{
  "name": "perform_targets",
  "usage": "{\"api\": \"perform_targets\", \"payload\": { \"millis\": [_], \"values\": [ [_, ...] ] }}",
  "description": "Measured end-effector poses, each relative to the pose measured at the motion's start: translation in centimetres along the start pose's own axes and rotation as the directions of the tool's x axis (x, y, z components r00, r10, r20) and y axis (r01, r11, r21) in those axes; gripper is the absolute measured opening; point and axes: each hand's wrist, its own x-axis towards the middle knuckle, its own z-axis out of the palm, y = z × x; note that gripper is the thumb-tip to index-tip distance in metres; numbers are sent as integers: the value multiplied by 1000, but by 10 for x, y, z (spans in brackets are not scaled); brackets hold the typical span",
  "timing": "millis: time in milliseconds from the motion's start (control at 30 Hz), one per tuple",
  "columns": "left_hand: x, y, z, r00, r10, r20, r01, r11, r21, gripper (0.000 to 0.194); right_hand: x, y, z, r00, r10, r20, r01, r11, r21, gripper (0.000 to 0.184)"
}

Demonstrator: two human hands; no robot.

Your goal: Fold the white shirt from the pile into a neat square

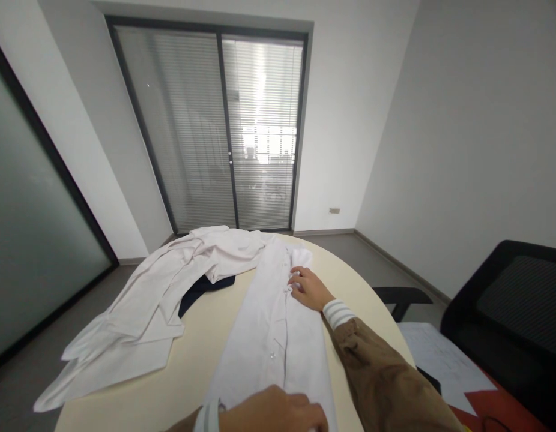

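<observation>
A white button-up shirt (255, 324) lies lengthwise on the round table, folded into a long narrow strip with its button placket running along it. My right hand (310, 289) rests on the far part of this shirt beside the placket, fingers spread and slightly bent. Over the near end is my left hand (273, 410), knuckles up and fingers bent down; the frame's lower edge cuts off its fingertips, so whether they grip the cloth is hidden. Left of the strip, a second white garment (147, 306) is spread loosely in creases.
A dark navy cloth (203, 291) shows from under the loose garment. The pale round table (203, 336) has its curved edge on the right. Beyond it stand a black mesh chair (507, 318) and papers (440, 354) on a red surface. Glass doors with blinds (192, 132) are behind.
</observation>
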Motion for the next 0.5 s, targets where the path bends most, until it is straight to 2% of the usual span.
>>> {"api": "perform_targets", "payload": {
  "millis": [67, 167, 233, 300, 367, 433, 500],
  "values": [
    [2, -4, -3, 996, -53, 67, 52, 999, 3, 25, 2, -3, 1, 999, 34, -40, -34, 999, 4, 18],
    [2, -5, 0, 992, -11, 122, 6, 999, 47, 20, 3, -9, 2, 994, 88, -70, -86, 996, 35, 20],
    [1, -5, 0, 992, 17, 127, -29, 996, 89, 17, 3, -13, 3, 996, 75, -42, -72, 995, 76, 28],
    [0, -4, -5, 993, -14, 121, -4, 989, 147, 14, 2, -15, 4, 999, 29, -13, -28, 994, 110, 36],
    [-3, -1, -16, 984, -140, 112, 116, 972, 204, 21, 2, -16, 5, 1000, -4, -12, 5, 993, 115, 33],
    [-7, 1, -29, 946, -311, 93, 284, 932, 225, 39, 2, -15, 6, 999, -17, -28, 19, 995, 101, 25],
    [-14, 1, -40, 916, -397, 58, 380, 905, 191, 41, 2, -14, 6, 998, -29, -55, 34, 995, 93, 22]
  ]
}}
